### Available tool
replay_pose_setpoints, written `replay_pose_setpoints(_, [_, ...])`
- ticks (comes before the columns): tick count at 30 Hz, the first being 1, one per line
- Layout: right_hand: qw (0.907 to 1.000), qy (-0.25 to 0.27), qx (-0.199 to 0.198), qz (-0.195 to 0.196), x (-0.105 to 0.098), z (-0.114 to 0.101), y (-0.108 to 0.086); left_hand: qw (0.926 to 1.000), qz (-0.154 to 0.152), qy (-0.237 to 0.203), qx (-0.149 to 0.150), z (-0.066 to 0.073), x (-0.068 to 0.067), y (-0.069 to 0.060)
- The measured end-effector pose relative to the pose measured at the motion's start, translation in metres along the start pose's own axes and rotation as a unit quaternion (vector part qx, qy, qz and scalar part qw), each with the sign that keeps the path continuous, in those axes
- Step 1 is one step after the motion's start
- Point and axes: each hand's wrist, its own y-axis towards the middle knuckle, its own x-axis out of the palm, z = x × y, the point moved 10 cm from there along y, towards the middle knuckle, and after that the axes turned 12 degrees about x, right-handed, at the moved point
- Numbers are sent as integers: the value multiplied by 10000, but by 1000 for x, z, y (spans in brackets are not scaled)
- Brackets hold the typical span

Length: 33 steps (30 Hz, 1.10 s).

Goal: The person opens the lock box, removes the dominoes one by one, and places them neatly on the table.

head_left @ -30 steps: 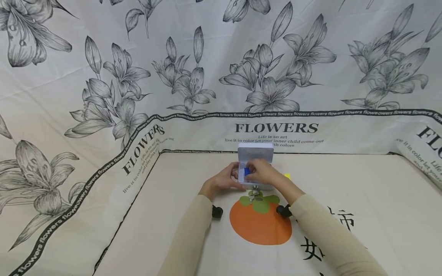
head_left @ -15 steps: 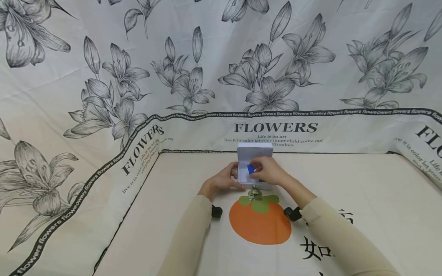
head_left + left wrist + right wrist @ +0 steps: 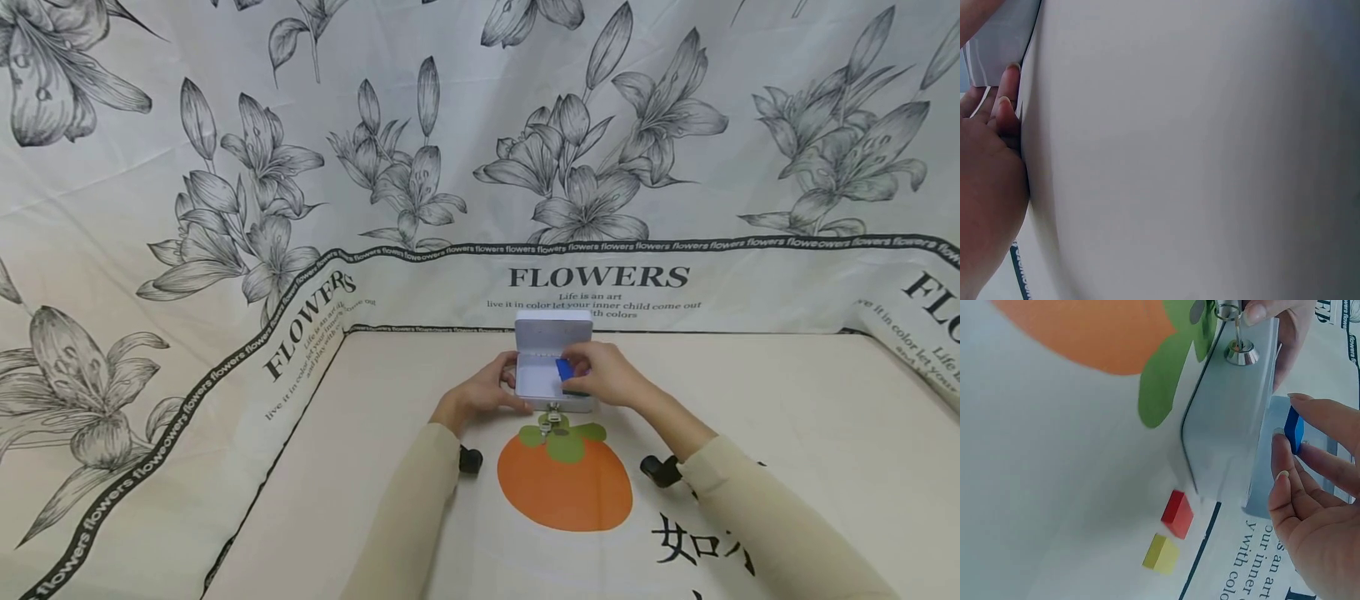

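Observation:
A white box [image 3: 536, 380] stands with its lid raised, a key in its front lock [image 3: 1241, 352]. My left hand [image 3: 480, 390] grips the box's left side, fingers against the wall [image 3: 999, 53] in the left wrist view. Between thumb and fingers of my right hand [image 3: 613, 373] is a blue block [image 3: 564, 370], over the right part of the box. The right wrist view shows the block [image 3: 1294, 430] pinched at its ends by the right hand [image 3: 1319, 512]. How much of the block is inside the box, I cannot tell.
Right of the box lie a red block [image 3: 1177, 515] and a yellow block [image 3: 1161, 553], hidden in the head view. Keys [image 3: 546, 428] hang at the front, above an orange persimmon print [image 3: 564, 492]. Flowered cloth [image 3: 420, 283] rises behind the box.
My right hand has moved to the right with the blue block, from the left part of the box to its right part. The left hand and the box have stayed in place.

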Motion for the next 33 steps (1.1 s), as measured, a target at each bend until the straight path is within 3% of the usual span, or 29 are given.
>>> replay_pose_setpoints(23, [9987,-166,473,-36,-21,44,-17,9999,-57,95,70,2,0,0])
replay_pose_setpoints(33, [9984,-258,499,42,-30,58,-29,9999,-39,108,66,2,1,0])
